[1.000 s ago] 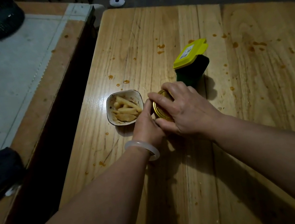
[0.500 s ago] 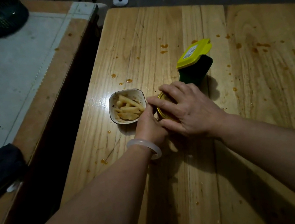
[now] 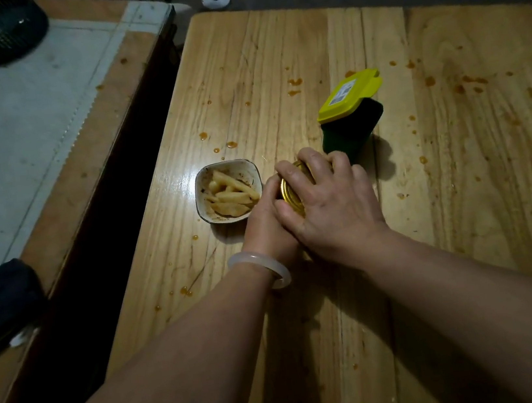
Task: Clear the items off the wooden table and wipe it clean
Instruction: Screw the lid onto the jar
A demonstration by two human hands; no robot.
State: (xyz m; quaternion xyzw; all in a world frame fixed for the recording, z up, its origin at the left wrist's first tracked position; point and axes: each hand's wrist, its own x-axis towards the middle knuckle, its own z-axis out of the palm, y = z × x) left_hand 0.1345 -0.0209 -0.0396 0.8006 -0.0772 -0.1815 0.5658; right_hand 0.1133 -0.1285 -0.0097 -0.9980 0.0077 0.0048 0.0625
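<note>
Grip: right hand [image 3: 327,206] curled over the gold lid [image 3: 292,194] of a jar; left hand [image 3: 266,225] wrapped round the jar body beneath the lid. The body itself is hidden by both hands.
Grip location: on the wooden table [image 3: 468,241], near its left edge.
Left of grip: small white dish [image 3: 228,191] of pale food strips, just beside the left hand.
Beyond grip: green container [image 3: 351,127] with a yellow flip lid, close behind the right fingers.
Surface: orange sauce spots [image 3: 294,82] scattered to the far side and right of the grip.
Done: nothing visibly cleared; all three items sit on the table.
Remaining: probably closing the jar, removing three items, then wiping. No cloth in view.
</note>
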